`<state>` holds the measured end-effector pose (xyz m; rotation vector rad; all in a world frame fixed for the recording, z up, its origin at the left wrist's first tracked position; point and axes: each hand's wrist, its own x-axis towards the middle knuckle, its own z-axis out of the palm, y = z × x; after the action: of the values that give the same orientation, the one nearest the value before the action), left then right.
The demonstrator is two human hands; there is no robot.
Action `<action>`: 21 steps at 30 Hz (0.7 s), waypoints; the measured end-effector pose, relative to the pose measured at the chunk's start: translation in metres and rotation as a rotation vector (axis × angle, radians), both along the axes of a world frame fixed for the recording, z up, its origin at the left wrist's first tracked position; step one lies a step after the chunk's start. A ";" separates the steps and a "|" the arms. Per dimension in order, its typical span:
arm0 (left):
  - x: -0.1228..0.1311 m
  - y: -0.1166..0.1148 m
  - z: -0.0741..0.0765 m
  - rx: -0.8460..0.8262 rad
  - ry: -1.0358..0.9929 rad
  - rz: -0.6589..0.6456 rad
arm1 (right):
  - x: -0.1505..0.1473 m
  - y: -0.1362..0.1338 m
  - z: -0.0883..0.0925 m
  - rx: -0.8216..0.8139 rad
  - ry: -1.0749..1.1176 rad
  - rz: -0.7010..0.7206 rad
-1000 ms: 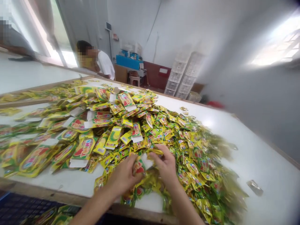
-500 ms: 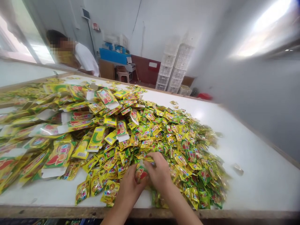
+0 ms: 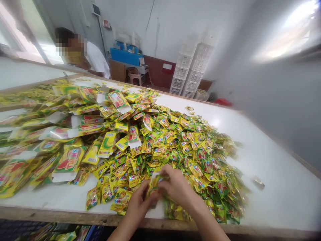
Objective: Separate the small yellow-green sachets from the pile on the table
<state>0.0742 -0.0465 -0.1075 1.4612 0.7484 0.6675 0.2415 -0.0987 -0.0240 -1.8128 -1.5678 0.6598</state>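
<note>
See two crate stacks (image 3: 197,72), one stool (image 3: 135,76) behind sachet heap (image 3: 173,140). Gripping one carton (image 3: 153,186) in left hand (image 3: 138,202); cannot tell for right hand (image 3: 177,188).

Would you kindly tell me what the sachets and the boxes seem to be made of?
The sachets look like glossy plastic or foil film, given their crinkled glints; the boxes are probably smooth printed card, showing flat white flaps.

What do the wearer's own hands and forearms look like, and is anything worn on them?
Both the left hand and right hand are ungloved. The left forearm and right forearm show no sleeve, watch or bracelet. No ring shows, though some fingers are hidden or blurred.
</note>
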 end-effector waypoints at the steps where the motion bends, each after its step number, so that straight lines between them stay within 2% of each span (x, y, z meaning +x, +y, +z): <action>1: -0.003 0.001 0.002 -0.062 -0.053 -0.015 | -0.002 0.001 -0.004 0.030 0.009 -0.024; 4: -0.008 0.000 0.007 -0.171 -0.126 -0.016 | -0.011 -0.002 -0.014 0.148 -0.037 0.026; 7: -0.010 -0.001 0.013 -0.210 -0.123 0.019 | -0.019 -0.009 -0.016 0.203 -0.060 0.087; 12: -0.011 -0.002 0.014 -0.210 -0.112 -0.033 | -0.020 -0.014 -0.016 0.269 -0.041 -0.023; 19: -0.014 -0.003 0.012 -0.236 -0.089 -0.029 | -0.023 -0.010 -0.026 0.215 0.067 -0.042; 21: -0.014 -0.004 0.012 -0.234 -0.083 -0.024 | -0.028 -0.011 -0.033 0.262 0.093 -0.133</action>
<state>0.0605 -0.0505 -0.0954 1.2202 0.7176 0.5974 0.2131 -0.1100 -0.0565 -1.6497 -1.3877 0.4469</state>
